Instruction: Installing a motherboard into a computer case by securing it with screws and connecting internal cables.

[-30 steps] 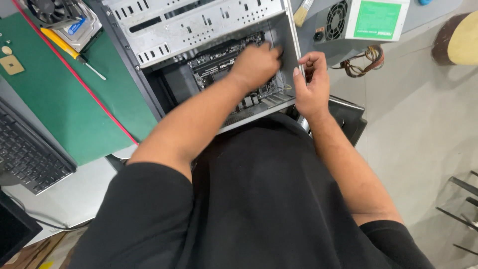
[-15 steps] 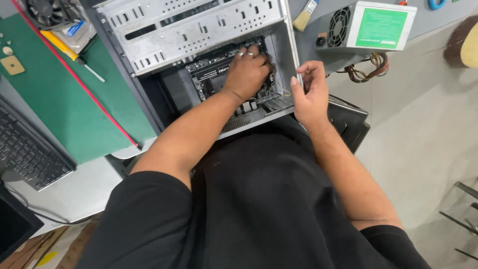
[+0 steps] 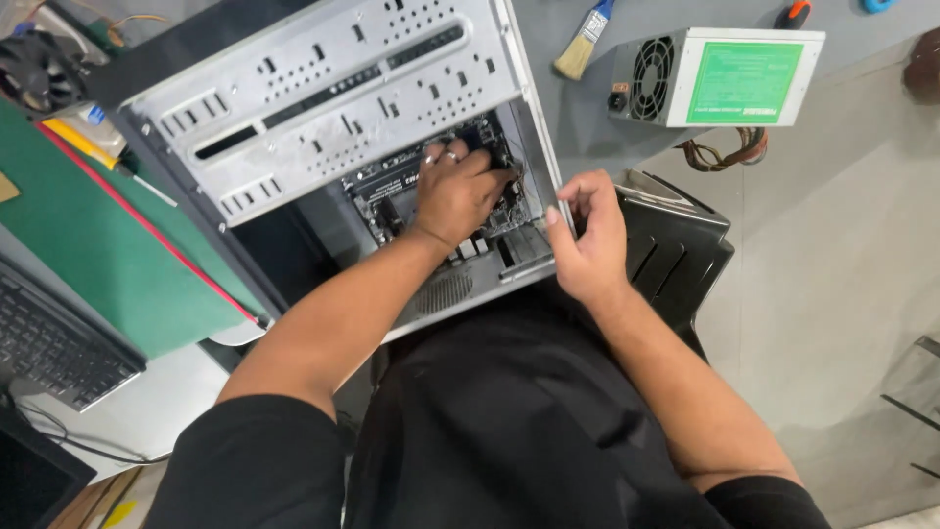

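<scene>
An open grey metal computer case [image 3: 323, 108] lies in front of me with its motherboard [image 3: 377, 191] showing inside. My left hand [image 3: 460, 191] reaches into the case, its curled fingers pressed down on the board near the right side. What lies under the fingers is hidden. My right hand [image 3: 587, 235] is at the case's right edge, thumb and fingers pinched on the metal rim.
A loose power supply [image 3: 725, 78] with a green label and a brush [image 3: 583, 44] lie beyond the case. A black plastic panel [image 3: 676, 255] sits right of it. A green mat [image 3: 88, 245], yellow-handled screwdriver [image 3: 88, 147], fan [image 3: 39, 69] and keyboard [image 3: 49, 343] are at the left.
My left hand has moved from the case's right rim deeper inside onto the motherboard. My right hand has stayed at the case's right edge.
</scene>
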